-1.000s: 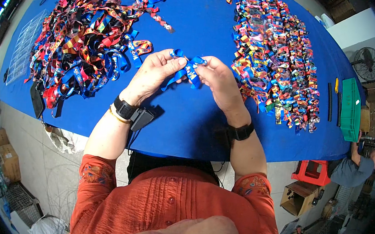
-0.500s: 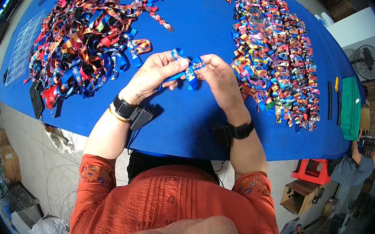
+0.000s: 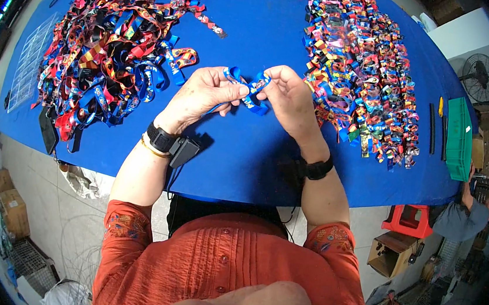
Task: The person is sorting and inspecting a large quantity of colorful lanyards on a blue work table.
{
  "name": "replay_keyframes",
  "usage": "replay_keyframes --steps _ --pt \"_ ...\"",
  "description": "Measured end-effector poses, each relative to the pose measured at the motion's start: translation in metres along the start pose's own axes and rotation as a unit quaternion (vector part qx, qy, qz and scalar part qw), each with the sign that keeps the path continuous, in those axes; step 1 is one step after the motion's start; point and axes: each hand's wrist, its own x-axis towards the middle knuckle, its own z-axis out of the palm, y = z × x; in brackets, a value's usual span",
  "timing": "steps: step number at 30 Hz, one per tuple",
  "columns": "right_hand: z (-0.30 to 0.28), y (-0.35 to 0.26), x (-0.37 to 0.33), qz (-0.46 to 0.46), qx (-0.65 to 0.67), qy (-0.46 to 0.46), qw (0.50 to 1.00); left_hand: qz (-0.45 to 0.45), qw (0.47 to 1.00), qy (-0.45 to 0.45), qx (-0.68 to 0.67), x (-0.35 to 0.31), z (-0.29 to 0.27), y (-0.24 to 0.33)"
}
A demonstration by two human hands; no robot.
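Above the blue-covered table (image 3: 243,170), a blue printed ribbon strap (image 3: 255,105) runs between my two hands in small loops. My left hand (image 3: 210,93) pinches it between thumb and fingers, with the other fingers curled beneath. On the other side, my right hand (image 3: 288,95) grips the strap's right end with thumb and forefinger. To the left lies a loose, tangled pile of red, blue and black printed straps (image 3: 112,57). At the right, folded strap bundles (image 3: 358,69) lie in long, close rows.
A green tray (image 3: 459,138) stands at the table's right edge, near black rods (image 3: 431,129) and a yellow-handled tool (image 3: 441,107). A wire grid (image 3: 32,64) lies at far left. Beyond the right edge are another person's arm (image 3: 463,217), a red stool (image 3: 408,220) and a fan (image 3: 481,79).
The strap between my hands has shifted into a wider loop hanging between the fingers. My right hand has turned slightly, and both hands remain in nearly the same place.
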Motion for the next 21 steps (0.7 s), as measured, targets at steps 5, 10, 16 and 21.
replay_keyframes --steps 5,10,16,21 --pt "-0.010 -0.013 0.000 -0.054 0.104 -0.068 0.991 -0.008 1.000 -0.023 0.018 0.001 -0.001 -0.004" --pt "-0.002 -0.009 -0.001 -0.004 0.063 -0.052 0.997 -0.020 0.997 -0.038 0.060 0.000 0.007 -0.007" --pt "-0.003 -0.009 -0.001 -0.068 -0.087 -0.055 0.992 -0.037 0.994 -0.071 0.070 -0.002 0.011 -0.005" --pt "0.002 -0.001 -0.001 -0.053 -0.052 -0.029 0.997 -0.033 0.992 -0.086 0.089 -0.002 0.011 -0.004"
